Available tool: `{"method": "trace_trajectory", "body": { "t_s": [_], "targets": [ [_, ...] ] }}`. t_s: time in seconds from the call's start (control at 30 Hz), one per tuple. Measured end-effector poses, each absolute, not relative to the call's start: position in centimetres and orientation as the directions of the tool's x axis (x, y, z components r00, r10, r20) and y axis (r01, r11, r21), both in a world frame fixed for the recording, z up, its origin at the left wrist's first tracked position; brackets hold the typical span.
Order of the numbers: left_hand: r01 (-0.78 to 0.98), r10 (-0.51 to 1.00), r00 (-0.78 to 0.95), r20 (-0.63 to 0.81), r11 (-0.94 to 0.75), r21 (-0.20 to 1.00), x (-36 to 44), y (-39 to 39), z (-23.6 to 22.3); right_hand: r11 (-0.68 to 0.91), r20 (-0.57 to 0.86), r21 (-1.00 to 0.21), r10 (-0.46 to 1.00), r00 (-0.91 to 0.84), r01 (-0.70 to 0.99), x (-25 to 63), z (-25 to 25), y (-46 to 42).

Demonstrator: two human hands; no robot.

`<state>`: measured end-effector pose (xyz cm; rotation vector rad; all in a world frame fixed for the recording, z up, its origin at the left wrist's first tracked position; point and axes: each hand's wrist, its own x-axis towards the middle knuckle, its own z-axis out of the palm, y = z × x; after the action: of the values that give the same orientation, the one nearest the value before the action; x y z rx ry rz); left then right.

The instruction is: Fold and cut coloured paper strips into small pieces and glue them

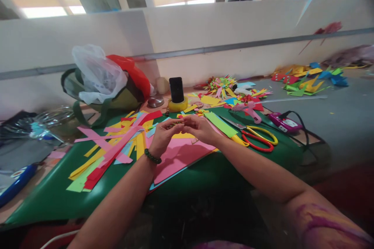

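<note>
My left hand (166, 134) and my right hand (198, 127) meet over the middle of the table, fingertips pinched together. Something small with a greenish-yellow tint shows between the fingers, too hidden to name. A dark green bead bracelet (152, 156) circles my left wrist. Beneath both hands lies a stack of pink paper sheets (182, 153) with blue paper under it. Left of my left hand, cut paper strips (108, 155) in red, pink, yellow and green lie in a loose pile. Scissors (257, 137) with red and yellow handles rest right of my right hand, beside light green strips (222, 124).
A phone (176, 90) leans upright on a yellow tape roll (178, 105). A pink glue gun (247, 111) and a purple corded device (283, 122) lie to the right. Fringed paper pieces (223, 85) sit behind. At back left stands a bag (125, 93); a blue-handled tool (18, 183) is far left.
</note>
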<state>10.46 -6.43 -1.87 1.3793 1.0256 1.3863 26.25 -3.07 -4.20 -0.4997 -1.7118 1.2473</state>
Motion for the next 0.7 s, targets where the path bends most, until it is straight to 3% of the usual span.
{"method": "trace_trajectory", "body": {
  "t_s": [0.27,0.53,0.63,0.7],
  "targets": [
    [-0.111,0.974,-0.027,0.226,-0.228,0.967,10.4,-6.1,-2.1,0.29,0.34,-0.938,0.874,-0.346,-0.19,26.5,-3.6,-2.4],
    [-0.019,0.922,-0.16,0.354,-0.361,0.932,9.9,-5.8,-2.2,0.184,0.25,-0.948,0.935,-0.25,-0.258,27.2,-3.0,-2.2],
    [-0.123,0.967,-0.089,0.238,-0.248,0.961,9.3,-5.7,-1.7,0.114,0.206,-0.95,0.929,-0.307,-0.29,27.5,-2.8,-2.2],
    [-0.192,0.998,0.065,0.026,-0.013,0.981,9.1,-5.8,-1.3,0.112,0.203,-0.959,0.912,-0.356,-0.26,27.7,-2.8,-2.2]
  ]
}}
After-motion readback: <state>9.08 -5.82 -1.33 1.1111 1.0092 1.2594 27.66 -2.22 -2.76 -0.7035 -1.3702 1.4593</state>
